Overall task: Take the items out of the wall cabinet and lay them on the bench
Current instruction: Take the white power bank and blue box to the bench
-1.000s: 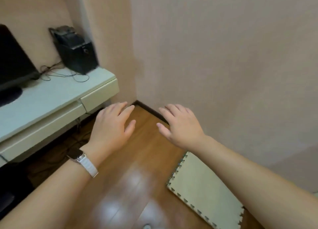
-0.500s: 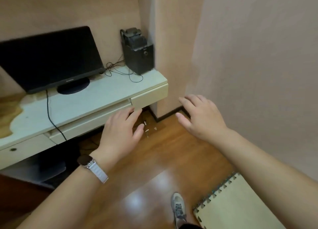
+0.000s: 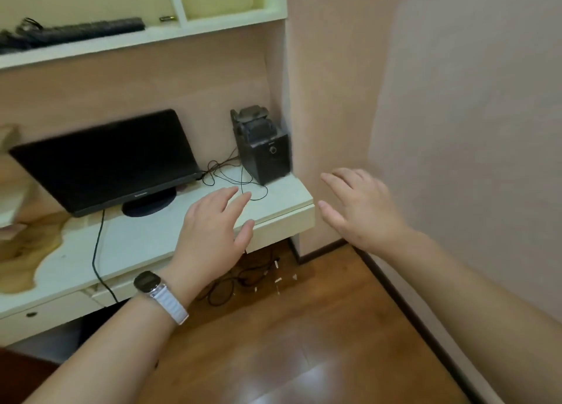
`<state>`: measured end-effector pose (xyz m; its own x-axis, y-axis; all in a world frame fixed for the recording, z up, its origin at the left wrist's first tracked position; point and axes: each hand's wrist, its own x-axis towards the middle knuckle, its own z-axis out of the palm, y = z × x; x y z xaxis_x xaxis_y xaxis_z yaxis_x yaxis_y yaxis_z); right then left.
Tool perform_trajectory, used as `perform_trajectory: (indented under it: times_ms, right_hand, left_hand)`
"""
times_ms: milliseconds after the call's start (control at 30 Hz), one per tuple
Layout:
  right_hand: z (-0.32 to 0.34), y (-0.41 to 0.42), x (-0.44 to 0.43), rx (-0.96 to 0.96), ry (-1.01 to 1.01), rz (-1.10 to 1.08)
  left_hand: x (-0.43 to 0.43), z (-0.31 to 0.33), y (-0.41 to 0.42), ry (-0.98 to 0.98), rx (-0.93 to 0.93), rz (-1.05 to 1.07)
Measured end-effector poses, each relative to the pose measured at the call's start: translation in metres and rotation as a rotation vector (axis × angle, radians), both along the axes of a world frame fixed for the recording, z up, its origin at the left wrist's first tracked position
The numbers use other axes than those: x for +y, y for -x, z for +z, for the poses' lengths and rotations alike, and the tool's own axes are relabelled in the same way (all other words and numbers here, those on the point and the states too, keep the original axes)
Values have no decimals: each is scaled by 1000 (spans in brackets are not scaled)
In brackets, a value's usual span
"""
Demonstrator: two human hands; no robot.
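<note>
Both hands [image 3: 213,233] empty — fingers [image 3: 340,178] spread

The floor [image 3: 273,343] is glossy brown wood that throws back a pale glare. The worktop [image 3: 146,239] is painted off-white, matt, its coating worn off to bare wood at the left. The monitor [image 3: 103,160] is black plastic with a dark, smooth screen. The watch [image 3: 146,282] has a ribbed white strap. The wall [image 3: 471,99] looks matt and finely textured.

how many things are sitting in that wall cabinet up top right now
2 visible: a long black keyboard in the left compartment and a small dark object right of it. The right compartment looks empty. More may sit beyond the frame's left edge.
</note>
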<state>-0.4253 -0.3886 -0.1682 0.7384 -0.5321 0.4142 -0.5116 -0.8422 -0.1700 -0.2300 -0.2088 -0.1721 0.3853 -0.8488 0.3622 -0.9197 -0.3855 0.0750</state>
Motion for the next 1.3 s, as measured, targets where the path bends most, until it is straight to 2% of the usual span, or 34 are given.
perform_trajectory:
  times_ms: [300, 567, 867, 1300]
  right_hand:
    - [37, -84, -55, -54, 54, 94]
    - [75, -190, -96, -147, 198, 102]
    - [153, -292, -135, -216, 313, 46]
    - [267, -336, -204, -392, 433, 29]
  left_hand:
    - [-44, 30, -74, 44, -52, 72]
    - [-105, 55, -188, 201, -143, -29]
    - [-178, 150, -298, 337, -211, -158]
    - [-262, 274, -333, 660, -322, -283]
